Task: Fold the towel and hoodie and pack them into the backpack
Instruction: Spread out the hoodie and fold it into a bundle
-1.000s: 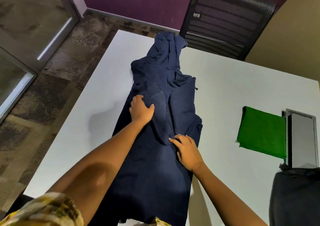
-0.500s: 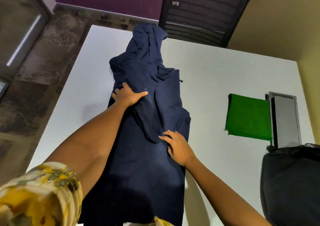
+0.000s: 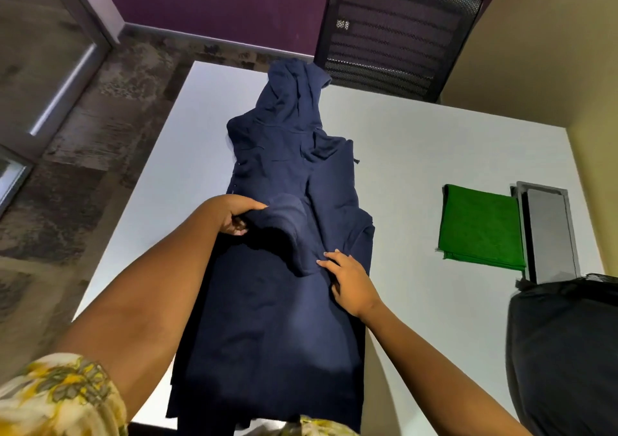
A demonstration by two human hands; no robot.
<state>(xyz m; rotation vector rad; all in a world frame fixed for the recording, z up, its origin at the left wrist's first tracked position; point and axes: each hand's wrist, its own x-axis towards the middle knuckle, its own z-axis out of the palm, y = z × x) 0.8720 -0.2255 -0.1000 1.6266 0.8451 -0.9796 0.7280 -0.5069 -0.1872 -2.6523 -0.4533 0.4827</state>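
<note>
A navy hoodie (image 3: 284, 308) lies lengthwise on the white table (image 3: 434, 154), its hood pointing away from me at the far edge. A sleeve is folded across its middle. My left hand (image 3: 230, 213) pinches that sleeve fabric near the hoodie's left side and lifts it a little. My right hand (image 3: 349, 280) rests flat on the hoodie's right side, fingers apart, beside the sleeve's cuff. A folded green towel (image 3: 481, 226) lies on the table to the right. The black backpack (image 3: 565, 352) stands at the right edge, near me.
A grey tablet-like slab (image 3: 548, 231) lies just right of the towel, behind the backpack. A black mesh chair (image 3: 394, 30) stands past the table's far edge. Floor lies beyond the table's left edge.
My left hand went from lying flat on the hoodie to gripping and raising the folded sleeve. My right hand has stayed pressed on the hoodie's right side.
</note>
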